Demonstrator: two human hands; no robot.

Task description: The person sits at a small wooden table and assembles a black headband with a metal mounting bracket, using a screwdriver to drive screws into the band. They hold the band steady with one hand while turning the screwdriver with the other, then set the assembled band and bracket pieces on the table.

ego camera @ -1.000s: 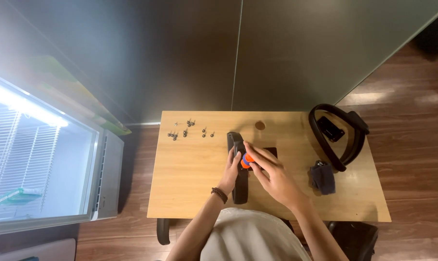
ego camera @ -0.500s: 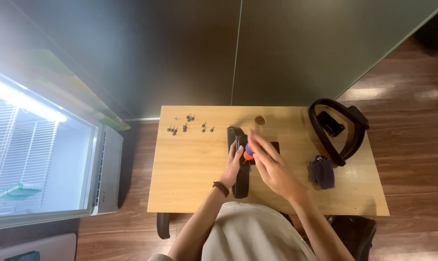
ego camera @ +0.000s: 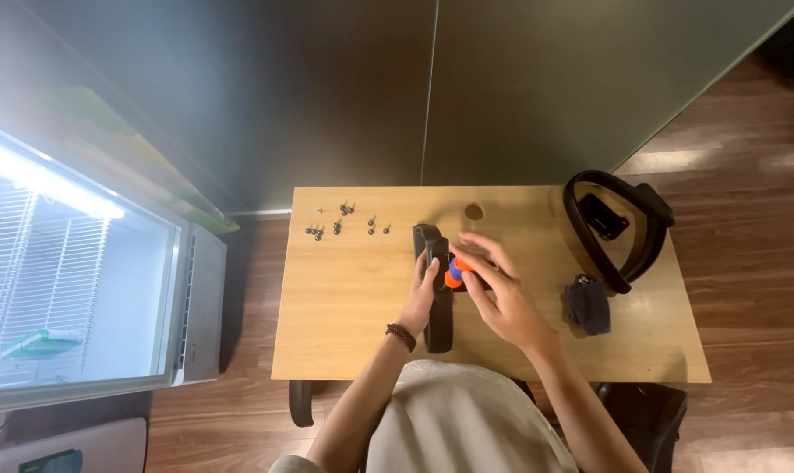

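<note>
The left hand (ego camera: 421, 298) lies on a long black part (ego camera: 438, 289) near the middle of the table (ego camera: 344, 307), fingers curled round its left side and thumb toward the orange tool. Its forearm runs up from the near edge, slanting right, with a dark bead bracelet (ego camera: 401, 335) at the wrist. The right hand (ego camera: 500, 302) comes in from the near right, palm down, fingers spread and reaching left over the part; its fingertips close on a small orange tool with a blue band (ego camera: 455, 270), held just above the part's upper half. Whether the tool's tip touches the part cannot be told.

The black part lies lengthwise, from near the middle of the table toward the near edge, its upper end curved to the left. A cluster of small dark screws (ego camera: 340, 226) lies scattered near the far left corner, well apart from the hands. A small round brown spot (ego camera: 474, 211) sits by the far edge, above the hands. At the far right corner lies a black headband-like loop (ego camera: 616, 228), and just below it, near the right edge, a small dark block (ego camera: 587, 306).
</note>
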